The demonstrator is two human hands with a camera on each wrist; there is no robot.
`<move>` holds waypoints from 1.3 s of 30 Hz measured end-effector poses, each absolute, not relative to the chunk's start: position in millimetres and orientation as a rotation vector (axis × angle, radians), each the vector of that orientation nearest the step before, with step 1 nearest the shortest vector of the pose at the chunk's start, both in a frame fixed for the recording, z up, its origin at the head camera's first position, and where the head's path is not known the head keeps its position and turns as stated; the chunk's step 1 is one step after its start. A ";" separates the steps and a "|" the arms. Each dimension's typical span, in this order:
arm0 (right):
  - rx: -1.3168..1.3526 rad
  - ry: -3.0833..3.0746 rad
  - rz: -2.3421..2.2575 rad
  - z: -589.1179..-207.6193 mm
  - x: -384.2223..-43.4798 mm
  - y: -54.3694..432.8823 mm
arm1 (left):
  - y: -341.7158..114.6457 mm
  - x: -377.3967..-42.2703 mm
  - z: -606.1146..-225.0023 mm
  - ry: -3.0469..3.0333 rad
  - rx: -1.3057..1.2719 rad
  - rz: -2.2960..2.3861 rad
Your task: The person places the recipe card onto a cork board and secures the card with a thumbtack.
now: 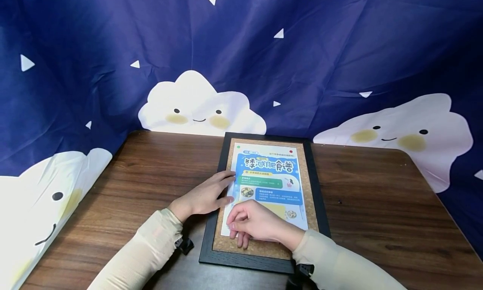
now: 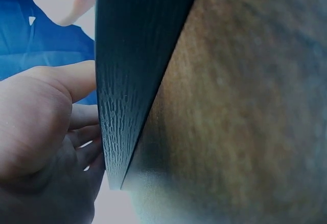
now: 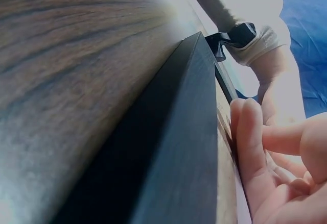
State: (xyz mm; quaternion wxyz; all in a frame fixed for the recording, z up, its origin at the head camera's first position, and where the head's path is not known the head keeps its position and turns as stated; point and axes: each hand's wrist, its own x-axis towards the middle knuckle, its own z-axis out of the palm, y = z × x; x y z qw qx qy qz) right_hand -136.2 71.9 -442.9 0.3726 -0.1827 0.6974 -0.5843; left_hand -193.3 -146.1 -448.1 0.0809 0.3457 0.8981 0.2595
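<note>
A printed poster in blue, green and yellow lies on a cork board with a black frame. A green pin and a red pin sit at its top corners. My left hand rests over the left side of the frame, extended fingertips on the poster's left edge. At the poster's lower left corner, my right hand pinches a small pale thing between thumb and forefinger; the fingers mostly hide it. The right wrist view shows its thumb and fingertips close together.
The board lies on a brown wooden table, at its near middle. Behind hangs a dark blue curtain with smiling clouds. Black wrist cameras sit under both sleeves, the right one close to the frame's near edge.
</note>
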 end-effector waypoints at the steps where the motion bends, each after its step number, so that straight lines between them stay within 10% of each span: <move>1: -0.460 1.792 -1.494 -442.7 -136.3 71.0 | -147.3 -196.7 -454.9 2.695 1.057 0.780; 12: -0.341 1.836 -1.454 -436.5 -137.3 58.4 | -158.5 -224.7 -512.6 2.750 1.133 0.763; 39: -0.365 1.953 -1.134 -420.9 -156.9 50.3 | -157.2 -222.1 -507.9 2.741 1.131 0.770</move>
